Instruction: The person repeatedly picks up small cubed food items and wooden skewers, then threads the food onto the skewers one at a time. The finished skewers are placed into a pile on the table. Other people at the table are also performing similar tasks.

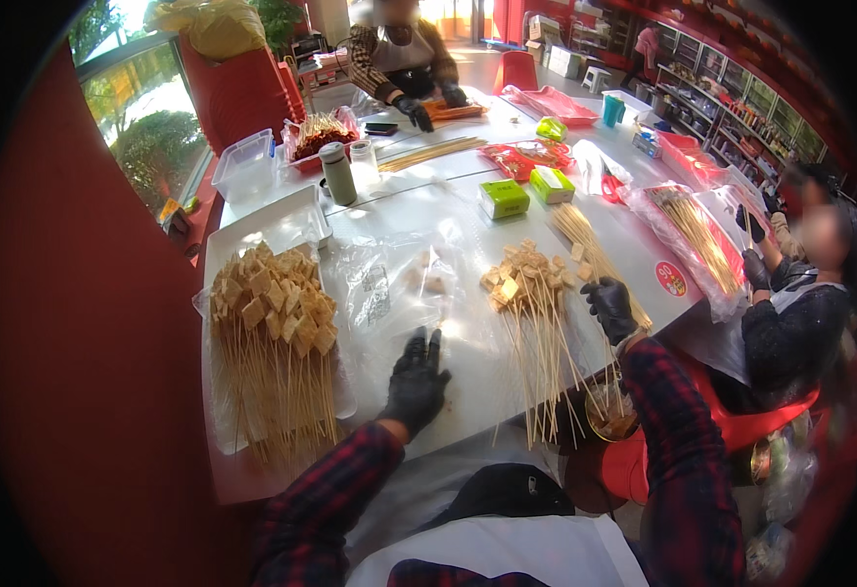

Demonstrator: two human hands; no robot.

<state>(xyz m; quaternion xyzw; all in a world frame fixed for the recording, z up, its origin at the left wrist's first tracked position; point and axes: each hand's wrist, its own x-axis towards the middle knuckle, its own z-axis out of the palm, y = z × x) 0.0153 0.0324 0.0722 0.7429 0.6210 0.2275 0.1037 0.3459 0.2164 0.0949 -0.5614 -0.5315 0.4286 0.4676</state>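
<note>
My left hand [415, 389], in a black glove, is palm down over the white table with its fingers stretched out. Its fingertips reach the near edge of a clear plastic bag [369, 293]; whether they press on it I cannot tell. On the right, my gloved right hand [610, 310] has its fingers curled around a thin wooden skewer [606, 352], beside two square tan pieces, apparently tofu [584, 271]. Between my hands lies a loose pile of skewered tan pieces [520, 275], sticks towards me. A larger pile of such skewers [274, 301] fills the tray on the left.
Bare skewers [597, 257] lie beyond my right hand. Green boxes [504, 199], a flask [337, 174] and a clear tub [246, 165] stand farther back. Co-workers sit across [402, 59] and at right [795, 323]. A red bucket [625, 466] is below the table edge.
</note>
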